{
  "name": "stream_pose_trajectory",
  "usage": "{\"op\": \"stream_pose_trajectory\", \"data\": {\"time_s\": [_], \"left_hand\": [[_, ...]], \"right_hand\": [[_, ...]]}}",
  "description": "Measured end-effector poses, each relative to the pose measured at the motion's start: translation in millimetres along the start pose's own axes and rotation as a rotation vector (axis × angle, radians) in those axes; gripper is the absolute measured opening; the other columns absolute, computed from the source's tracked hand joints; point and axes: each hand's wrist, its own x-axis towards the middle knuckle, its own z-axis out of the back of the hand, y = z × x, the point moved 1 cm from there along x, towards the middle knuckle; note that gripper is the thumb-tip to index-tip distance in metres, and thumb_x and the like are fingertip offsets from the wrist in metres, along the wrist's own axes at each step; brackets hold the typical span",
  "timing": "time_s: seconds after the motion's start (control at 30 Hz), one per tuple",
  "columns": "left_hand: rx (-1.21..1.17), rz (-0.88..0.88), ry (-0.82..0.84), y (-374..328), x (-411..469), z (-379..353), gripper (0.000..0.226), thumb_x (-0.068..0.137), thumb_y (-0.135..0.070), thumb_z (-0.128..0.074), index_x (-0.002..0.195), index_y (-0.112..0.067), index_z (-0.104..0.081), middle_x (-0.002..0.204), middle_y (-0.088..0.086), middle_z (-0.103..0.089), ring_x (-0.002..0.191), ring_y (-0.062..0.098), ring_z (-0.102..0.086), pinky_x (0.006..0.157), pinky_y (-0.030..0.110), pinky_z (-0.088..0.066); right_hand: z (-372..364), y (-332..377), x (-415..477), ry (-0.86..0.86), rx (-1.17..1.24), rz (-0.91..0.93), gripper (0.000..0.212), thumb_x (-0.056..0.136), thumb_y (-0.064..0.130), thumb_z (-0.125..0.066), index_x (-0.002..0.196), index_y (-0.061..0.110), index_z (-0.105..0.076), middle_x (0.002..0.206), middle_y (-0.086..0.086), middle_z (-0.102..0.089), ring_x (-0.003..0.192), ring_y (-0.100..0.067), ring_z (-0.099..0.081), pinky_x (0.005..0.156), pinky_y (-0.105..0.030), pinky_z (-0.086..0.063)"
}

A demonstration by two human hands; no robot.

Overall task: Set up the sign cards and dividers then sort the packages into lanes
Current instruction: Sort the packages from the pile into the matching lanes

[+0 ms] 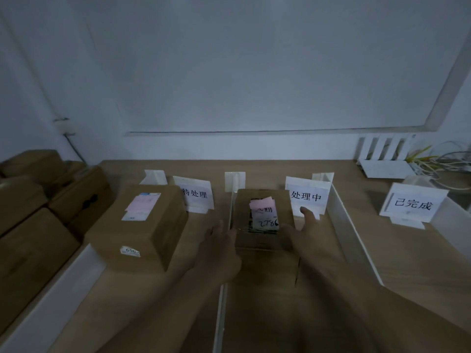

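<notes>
Dimly lit, a wooden table (420,263) runs to a white wall and is split into lanes by upright white dividers (354,238). A stack of cardboard boxes (30,225) fills its left edge, outside the first divider. In the left lane stands a large cardboard package (142,225) with a pink-and-white label on top, just in front of the sign card 待处理 (196,193). At the back right sit a white router (382,159) and a tangle of cables (433,159).

The middle lane holds the small cardboard package (265,240), close beside the lane's left divider, with a pink note and handwritten digits on its top. The sign card 处理中 (305,196) stands behind it to the right, and the sign card 已完成 (413,203) stands in the right lane.

The left hand (219,248) lies against the small package's left side and the right hand (305,233) against its right side. Both have their fingers stretched out rather than curled, and one right finger reaches up toward the 处理中 card.
</notes>
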Motion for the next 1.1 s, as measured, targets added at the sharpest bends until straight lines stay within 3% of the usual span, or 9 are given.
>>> {"op": "stream_pose_trajectory", "data": {"time_s": [0.07,0.13,0.23,0.4,0.5,0.6,0.67,0.8,1.1], "left_hand": [[-0.007,0.016,-0.028,2,-12,19,0.04,0.084,-0.033,-0.067,0.123,-0.029,-0.057,0.146,0.004,-0.044,0.129,0.026,-0.045,0.104,0.041,-0.047],[0.02,0.017,-0.046,5,-26,42,0.04,0.085,-0.035,-0.067,0.123,-0.027,-0.056,0.148,0.006,-0.043,0.132,0.026,-0.043,0.107,0.041,-0.044],[0.036,0.027,-0.078,17,-49,74,0.057,0.088,-0.033,-0.066,0.141,-0.021,-0.048,0.153,0.007,-0.036,0.141,0.028,-0.036,0.113,0.041,-0.038],[-0.006,0.055,-0.155,48,-103,142,0.063,0.081,-0.045,-0.057,0.139,-0.022,-0.048,0.152,0.006,-0.039,0.139,0.028,-0.036,0.109,0.048,-0.042],[0.007,0.05,-0.206,78,-142,188,0.063,0.078,-0.059,-0.033,0.129,-0.026,-0.051,0.141,0.002,-0.051,0.13,0.025,-0.042,0.107,0.041,-0.041],[-0.058,0.054,-0.234,108,-188,237,0.06,0.089,-0.047,-0.056,0.144,-0.023,-0.046,0.155,0.003,-0.037,0.139,0.028,-0.036,0.111,0.04,-0.039],[-0.044,0.062,-0.269,133,-213,264,0.069,0.09,-0.044,-0.063,0.151,-0.021,-0.039,0.161,0.005,-0.027,0.146,0.028,-0.027,0.114,0.039,-0.034],[-0.012,0.073,-0.319,181,-264,315,0.078,0.087,-0.053,-0.066,0.152,-0.021,-0.037,0.164,0.007,-0.021,0.149,0.029,-0.021,0.119,0.042,-0.029],[-0.003,0.123,-0.409,264,-341,387,0.087,0.085,-0.058,-0.067,0.156,-0.022,-0.031,0.165,0.011,-0.018,0.152,0.027,-0.013,0.122,0.04,-0.024]], "right_hand": [[8,18,-15,-0.02,0.033,0.002,0.076,0.091,0.045,-0.067,0.155,0.024,-0.032,0.152,-0.008,-0.047,0.132,-0.03,-0.05,0.105,-0.043,-0.048],[13,35,-26,-0.023,0.08,0.01,0.075,0.091,0.047,-0.065,0.155,0.027,-0.031,0.152,-0.007,-0.047,0.131,-0.03,-0.051,0.105,-0.05,-0.049],[19,71,-51,-0.035,0.137,0.039,0.068,0.095,0.044,-0.061,0.154,0.026,-0.031,0.142,-0.005,-0.055,0.125,-0.029,-0.055,0.102,-0.045,-0.05],[17,143,-107,-0.099,0.167,0.089,0.07,0.094,0.032,-0.064,0.156,0.023,-0.032,0.116,-0.009,-0.061,0.122,-0.033,-0.057,0.107,-0.044,-0.045],[7,190,-151,-0.103,0.183,0.141,0.073,0.094,0.036,-0.066,0.157,0.025,-0.029,0.138,-0.013,-0.058,0.13,-0.034,-0.052,0.108,-0.043,-0.043],[-8,239,-200,-0.11,0.198,0.214,0.071,0.096,0.036,-0.065,0.156,0.024,-0.029,0.131,-0.017,-0.062,0.125,-0.034,-0.054,0.098,-0.036,-0.042],[-20,270,-232,-0.116,0.206,0.255,0.071,0.096,0.04,-0.064,0.157,0.024,-0.029,0.135,-0.014,-0.06,0.132,-0.033,-0.05,0.104,-0.039,-0.04],[-49,326,-290,-0.097,0.191,0.368,0.073,0.096,0.046,-0.061,0.157,0.026,-0.027,0.155,-0.007,-0.044,0.141,-0.032,-0.042,0.11,-0.04,-0.037],[-106,418,-369,-0.029,0.194,0.528,0.073,0.097,0.049,-0.058,0.158,0.029,-0.024,0.157,-0.005,-0.041,0.142,-0.031,-0.041,0.11,-0.043,-0.038]]}}
